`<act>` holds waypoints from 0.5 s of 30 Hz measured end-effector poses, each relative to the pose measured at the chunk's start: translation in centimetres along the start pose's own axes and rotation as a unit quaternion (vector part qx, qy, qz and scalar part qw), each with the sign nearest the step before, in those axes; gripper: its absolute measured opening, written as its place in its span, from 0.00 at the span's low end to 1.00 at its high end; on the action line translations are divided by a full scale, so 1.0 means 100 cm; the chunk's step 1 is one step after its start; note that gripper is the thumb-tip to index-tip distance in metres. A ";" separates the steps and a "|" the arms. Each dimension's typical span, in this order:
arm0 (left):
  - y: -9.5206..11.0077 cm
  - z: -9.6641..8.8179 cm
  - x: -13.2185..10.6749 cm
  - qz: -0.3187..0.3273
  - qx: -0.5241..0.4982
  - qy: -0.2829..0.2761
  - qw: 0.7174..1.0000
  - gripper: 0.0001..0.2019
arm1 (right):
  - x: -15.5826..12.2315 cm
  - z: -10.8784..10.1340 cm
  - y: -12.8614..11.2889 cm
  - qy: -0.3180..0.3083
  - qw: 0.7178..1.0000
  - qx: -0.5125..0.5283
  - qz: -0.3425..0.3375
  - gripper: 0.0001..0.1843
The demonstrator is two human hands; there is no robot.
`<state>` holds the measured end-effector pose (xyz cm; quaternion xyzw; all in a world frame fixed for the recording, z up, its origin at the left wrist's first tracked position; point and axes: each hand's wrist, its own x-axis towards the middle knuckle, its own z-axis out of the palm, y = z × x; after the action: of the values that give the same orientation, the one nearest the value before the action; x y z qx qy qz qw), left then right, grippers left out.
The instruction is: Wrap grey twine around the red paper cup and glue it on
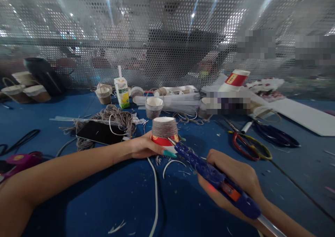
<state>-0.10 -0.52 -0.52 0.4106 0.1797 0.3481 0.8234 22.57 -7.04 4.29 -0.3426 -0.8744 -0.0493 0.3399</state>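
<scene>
A paper cup (pixel 164 128), red and white below and wound with grey-brown cord around its upper part, is gripped by my left hand (pixel 146 147) at its lower side. My right hand (pixel 230 174) is wrapped round a blue glue gun (pixel 201 167) with a clear glue stick at its back end. The metal nozzle touches or nearly touches the cup just under the lowest cord winding. A small red light glows on the gun near my fingers. A white cable (pixel 156 195) runs down the blue table below the cup.
A phone (pixel 101 132) lies by tangled cord (pixel 117 116) on the left. Behind stand a drink carton (pixel 122 94), a finished small basket (pixel 154 108) and clear glue sticks (pixel 180 102). Scissors (pixel 251 148) lie right, near stacked paper cups (pixel 237 79). A perforated metal screen (pixel 131 38) closes off the back.
</scene>
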 end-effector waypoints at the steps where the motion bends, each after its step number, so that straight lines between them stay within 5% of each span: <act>1: 0.000 0.000 0.000 0.001 -0.001 -0.002 1.000 0.27 | 0.000 0.000 0.000 0.000 1.000 0.000 0.001 0.12; 15: 0.001 0.002 0.001 0.007 -0.007 -0.008 1.000 0.27 | 0.000 -0.001 -0.002 0.004 1.000 -0.009 0.013 0.12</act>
<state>-0.02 -0.53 -0.36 0.4094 0.1676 0.3514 0.8251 22.47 -7.24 4.46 -0.3565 -0.8681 -0.0543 0.3410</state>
